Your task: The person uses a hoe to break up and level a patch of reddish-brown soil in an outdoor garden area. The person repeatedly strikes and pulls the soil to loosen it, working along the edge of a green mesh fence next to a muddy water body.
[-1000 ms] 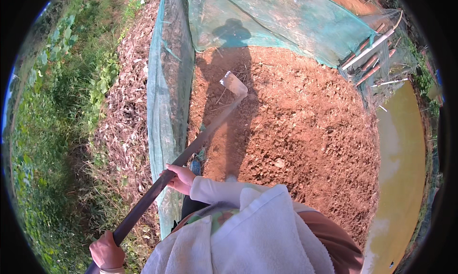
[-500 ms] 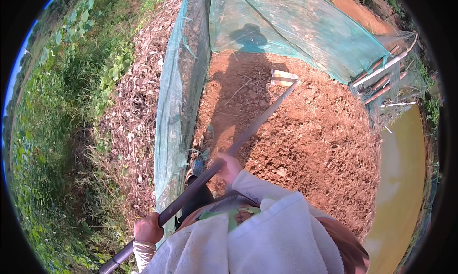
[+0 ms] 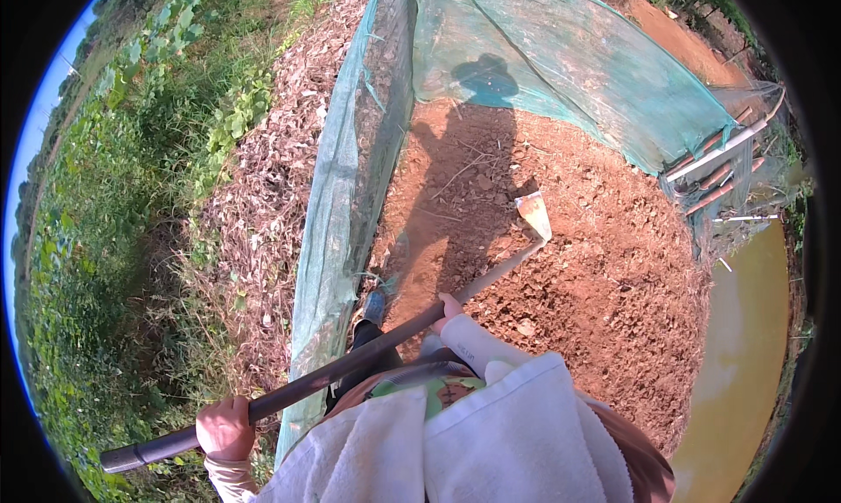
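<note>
A long-handled hoe slants across the view, from the lower left up to its pale metal blade, which is at the reddish soil. My left hand is wrapped round the dark handle near its butt end, over the grassy side. Farther along, my right hand is closed round the handle, partly hidden by its own pale sleeve. Loose clods and crumbled earth lie right of the handle. My shoe shows just beyond the handle, beside the netting.
Green netting stands along the left and far sides of the soil. Dry leaves and green plants lie beyond it. Pipes and poles stick out at the right, above murky yellowish water. Twigs lie on the soil.
The hoe blade has come nearer to me and turned, and the handle lies flatter. My left hand has moved left with the butt end; my right hand has shifted slightly right.
</note>
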A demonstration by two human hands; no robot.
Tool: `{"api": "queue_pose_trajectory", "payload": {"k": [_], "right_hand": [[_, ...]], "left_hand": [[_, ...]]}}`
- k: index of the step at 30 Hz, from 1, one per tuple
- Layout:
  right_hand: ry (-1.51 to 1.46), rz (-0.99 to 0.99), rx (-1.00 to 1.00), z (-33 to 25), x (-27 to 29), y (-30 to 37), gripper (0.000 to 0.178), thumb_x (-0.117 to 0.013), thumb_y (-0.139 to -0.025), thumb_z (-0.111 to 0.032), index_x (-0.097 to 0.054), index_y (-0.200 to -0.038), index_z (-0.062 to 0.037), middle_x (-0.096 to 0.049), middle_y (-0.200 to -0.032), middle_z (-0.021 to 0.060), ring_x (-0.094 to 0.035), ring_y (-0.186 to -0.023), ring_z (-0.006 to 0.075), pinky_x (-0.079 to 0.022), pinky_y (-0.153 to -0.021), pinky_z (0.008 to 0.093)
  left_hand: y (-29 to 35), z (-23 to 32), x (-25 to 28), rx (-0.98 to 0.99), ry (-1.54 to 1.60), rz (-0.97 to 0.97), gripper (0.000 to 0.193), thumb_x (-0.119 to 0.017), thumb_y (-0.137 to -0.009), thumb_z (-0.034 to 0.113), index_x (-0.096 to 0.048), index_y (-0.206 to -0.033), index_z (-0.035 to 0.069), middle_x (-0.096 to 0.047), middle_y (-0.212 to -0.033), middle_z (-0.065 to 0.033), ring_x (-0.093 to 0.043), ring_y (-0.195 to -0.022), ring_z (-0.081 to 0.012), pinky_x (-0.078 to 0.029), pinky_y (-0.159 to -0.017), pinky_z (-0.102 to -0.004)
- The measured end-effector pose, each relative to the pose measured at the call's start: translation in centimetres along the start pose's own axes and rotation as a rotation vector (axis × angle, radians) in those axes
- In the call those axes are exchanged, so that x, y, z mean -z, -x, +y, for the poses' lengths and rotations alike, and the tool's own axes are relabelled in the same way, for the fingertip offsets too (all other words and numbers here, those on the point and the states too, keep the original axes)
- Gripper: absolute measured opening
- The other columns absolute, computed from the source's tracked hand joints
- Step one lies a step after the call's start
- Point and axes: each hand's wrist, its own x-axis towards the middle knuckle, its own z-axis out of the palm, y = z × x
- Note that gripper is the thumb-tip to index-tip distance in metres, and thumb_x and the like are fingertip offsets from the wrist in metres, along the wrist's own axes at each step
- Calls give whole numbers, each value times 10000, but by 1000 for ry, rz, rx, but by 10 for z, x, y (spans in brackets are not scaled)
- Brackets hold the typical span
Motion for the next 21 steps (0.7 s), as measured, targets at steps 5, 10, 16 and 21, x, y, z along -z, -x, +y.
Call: {"api": "queue_pose_trajectory", "payload": {"k": [5,10,16,21], "right_hand": [[70,-49,47,-24,-36,59,104,-541,-743,-104,-451,-752,-52,-482,-622,107,-483,-622,267,-440,-678,417],[-86,-242,196,-67,-74,129,99,-530,-729,-61,-431,-721,-67,-480,-625,82,-477,-594,213,-440,-672,383],[-109,-184,226,-77,-71,134,95,-517,-749,-45,-446,-692,-73,-481,-603,57,-479,-610,202,-449,-698,351],[-196,-139,143,-61,-51,106,98,-521,-743,-80,-462,-665,-66,-498,-624,53,-499,-642,233,-441,-734,380]], "left_hand": [[-20,-17,26,-27,175,187,506,-569,-708,568,-524,-688,64,-527,-600,-56,-507,-497,-233,-391,-460,-346],[-45,-33,48,603,-37,1270,323,-671,-706,33,-523,-994,16,-535,-1094,-129,-520,-996,-275,-428,-873,-387],[-105,-40,81,735,584,1696,732,-712,-684,93,-281,-1270,14,-366,-1271,-129,-365,-1168,-236,-269,-1006,-426],[-140,-55,75,-21,2316,1310,455,-483,-857,143,-305,-1254,8,-511,-1019,-156,-521,-839,-195,-457,-765,-323]]}}
